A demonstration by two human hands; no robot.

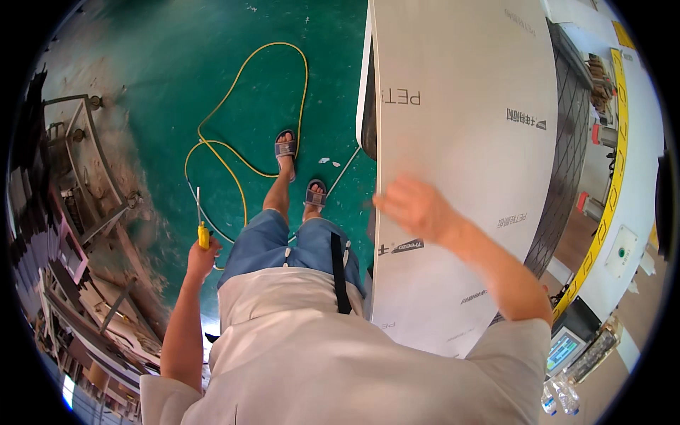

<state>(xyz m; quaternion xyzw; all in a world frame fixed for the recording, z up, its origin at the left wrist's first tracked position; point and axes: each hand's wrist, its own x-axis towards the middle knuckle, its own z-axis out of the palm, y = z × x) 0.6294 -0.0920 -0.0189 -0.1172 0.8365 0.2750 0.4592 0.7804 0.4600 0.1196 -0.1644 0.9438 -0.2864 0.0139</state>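
Observation:
My left hand (200, 259) is closed around a yellow air blow gun (204, 236), held out beside my left leg. Its thin metal nozzle points away from me. On my right lies a large pale board (460, 156) with dark printing on its surface. My right hand (418, 210) is over the board's left edge, its fingers bent toward that edge. Motion smears the fingers, so whether they grip anything or touch the board cannot be made out.
A yellow air hose (306, 78) loops over the green floor (163, 57) around my feet. Metal frames (88, 142) stand at the left. Beyond the board runs a dark machine bed (567, 127), then a yellow-marked rail (615, 170) and a control screen (563, 350). Plastic bottles (563, 397) stand at lower right.

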